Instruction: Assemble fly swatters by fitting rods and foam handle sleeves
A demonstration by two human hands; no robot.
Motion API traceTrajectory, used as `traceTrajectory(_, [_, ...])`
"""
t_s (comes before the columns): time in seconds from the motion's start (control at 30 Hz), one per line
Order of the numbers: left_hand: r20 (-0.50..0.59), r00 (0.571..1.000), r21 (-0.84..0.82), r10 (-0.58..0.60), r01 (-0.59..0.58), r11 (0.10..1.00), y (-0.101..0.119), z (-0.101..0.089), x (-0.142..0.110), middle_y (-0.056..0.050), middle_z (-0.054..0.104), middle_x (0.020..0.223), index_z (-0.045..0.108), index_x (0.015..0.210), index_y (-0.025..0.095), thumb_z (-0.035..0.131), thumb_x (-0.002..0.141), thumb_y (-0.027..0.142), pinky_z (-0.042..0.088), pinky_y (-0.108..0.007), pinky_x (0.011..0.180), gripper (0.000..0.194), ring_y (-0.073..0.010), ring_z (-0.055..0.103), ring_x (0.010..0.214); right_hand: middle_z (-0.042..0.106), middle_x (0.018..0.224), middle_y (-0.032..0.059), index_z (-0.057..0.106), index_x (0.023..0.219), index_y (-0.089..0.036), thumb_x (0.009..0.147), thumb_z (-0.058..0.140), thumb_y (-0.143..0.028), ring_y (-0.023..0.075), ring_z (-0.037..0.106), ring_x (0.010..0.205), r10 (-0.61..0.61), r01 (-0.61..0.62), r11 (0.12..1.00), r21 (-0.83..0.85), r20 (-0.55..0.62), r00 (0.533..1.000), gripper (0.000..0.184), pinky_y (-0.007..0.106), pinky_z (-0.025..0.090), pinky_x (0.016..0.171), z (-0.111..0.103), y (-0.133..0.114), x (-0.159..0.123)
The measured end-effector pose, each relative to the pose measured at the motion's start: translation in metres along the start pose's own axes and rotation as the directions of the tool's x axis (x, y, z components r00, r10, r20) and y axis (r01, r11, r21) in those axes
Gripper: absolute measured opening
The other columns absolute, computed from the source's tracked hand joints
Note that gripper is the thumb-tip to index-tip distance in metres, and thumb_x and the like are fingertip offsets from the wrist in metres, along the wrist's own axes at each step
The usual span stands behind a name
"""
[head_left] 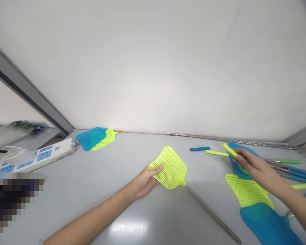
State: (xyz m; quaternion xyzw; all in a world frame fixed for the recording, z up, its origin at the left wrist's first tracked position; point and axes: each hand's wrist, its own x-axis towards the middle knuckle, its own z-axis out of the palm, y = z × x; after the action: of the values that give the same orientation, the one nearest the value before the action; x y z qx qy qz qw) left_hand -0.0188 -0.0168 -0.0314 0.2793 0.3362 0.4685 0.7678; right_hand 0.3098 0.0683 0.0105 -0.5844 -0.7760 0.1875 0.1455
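Note:
My left hand (pixel 148 181) is closed on the edge of a yellow-green fly swatter (pixel 170 167), thumb on top of the perforated head. Its thin metal rod (pixel 213 214) slants down to the right and has a bare end. In my right hand (pixel 255 167) is a yellow-green handle sleeve (pixel 229 149), pinched at its lower end and pointing up to the left. Beneath that hand lies a blue swatter head (pixel 236 163), partly covered. Another yellow-green sleeve (pixel 216 153) and a blue sleeve (pixel 200 148) lie on the table just left of it.
More swatters, a yellow-green head (pixel 247 190) and a blue head (pixel 270 223), lie at the right. Metal rods (pixel 204 136) run along the wall. Two swatter heads (pixel 90 137) rest at the back left near a white power strip (pixel 53 153). A pixelated patch hides the lower left.

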Motion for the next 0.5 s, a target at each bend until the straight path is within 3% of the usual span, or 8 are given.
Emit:
traceTrajectory(0.13, [-0.061, 0.990, 0.202, 0.124, -0.110, 0.973, -0.003, 0.004, 0.000, -0.011, 0.058, 0.106, 0.052, 0.108, 0.013, 0.050, 0.079, 0.027, 0.040, -0.037, 0.085, 0.032, -0.0234, 0.053, 0.098, 0.064, 0.087, 0.0033, 0.050, 0.104, -0.023, 0.079, 0.030, -0.053, 0.0216, 0.059, 0.078, 0.076, -0.076, 0.997, -0.030, 0.003, 0.997, 0.043, 0.032, 0.049, 0.063, 0.019, 0.009, -0.033])
traceTrajectory(0.2, [-0.122, 0.965, 0.398, 0.234, -0.169, 0.902, -0.002, 0.005, 0.000, -0.010, 0.058, 0.106, 0.050, 0.109, 0.015, 0.053, 0.077, 0.031, 0.040, -0.035, 0.083, 0.036, -0.0229, 0.053, 0.096, 0.062, 0.101, 0.0018, 0.051, 0.109, -0.025, 0.079, 0.034, -0.053, 0.0226, 0.057, 0.090, 0.101, -0.102, 0.994, -0.038, -0.016, 0.995, 0.045, 0.034, 0.050, 0.072, 0.027, 0.015, -0.049])
traceTrajectory(0.27, [-0.187, 0.920, 0.619, 0.345, -0.163, 0.769, 0.002, 0.004, -0.001, -0.007, 0.058, 0.105, 0.049, 0.110, 0.017, 0.055, 0.074, 0.035, 0.040, -0.033, 0.082, 0.041, -0.0224, 0.053, 0.096, 0.058, 0.111, 0.0004, 0.052, 0.112, -0.026, 0.078, 0.037, -0.052, 0.0227, 0.054, 0.099, 0.115, -0.115, 0.993, -0.037, -0.007, 0.993, 0.045, 0.035, 0.048, 0.080, 0.032, 0.020, -0.064])
traceTrajectory(0.37, [-0.212, 0.867, 0.875, 0.450, -0.037, 0.482, 0.013, -0.001, -0.002, -0.004, 0.058, 0.104, 0.049, 0.109, 0.021, 0.055, 0.071, 0.041, 0.039, -0.032, 0.079, 0.043, -0.0222, 0.053, 0.093, 0.056, 0.113, -0.0002, 0.056, 0.111, -0.027, 0.078, 0.040, -0.050, 0.0226, 0.054, 0.101, 0.099, -0.098, 0.995, -0.022, 0.038, 0.994, 0.043, 0.035, 0.047, 0.084, 0.034, 0.025, -0.084])
traceTrajectory(0.5, [-0.195, 0.883, 0.979, 0.427, 0.147, 0.143, 0.027, -0.006, -0.003, -0.004, 0.061, 0.092, 0.051, 0.106, 0.023, 0.045, 0.074, 0.049, 0.039, -0.032, 0.072, 0.042, -0.0226, 0.055, 0.083, 0.058, 0.109, -0.0006, 0.058, 0.108, -0.028, 0.078, 0.043, -0.047, 0.0237, 0.056, 0.097, 0.051, -0.052, 0.999, 0.009, 0.095, 0.994, 0.039, 0.034, 0.048, 0.082, 0.029, 0.026, -0.101])
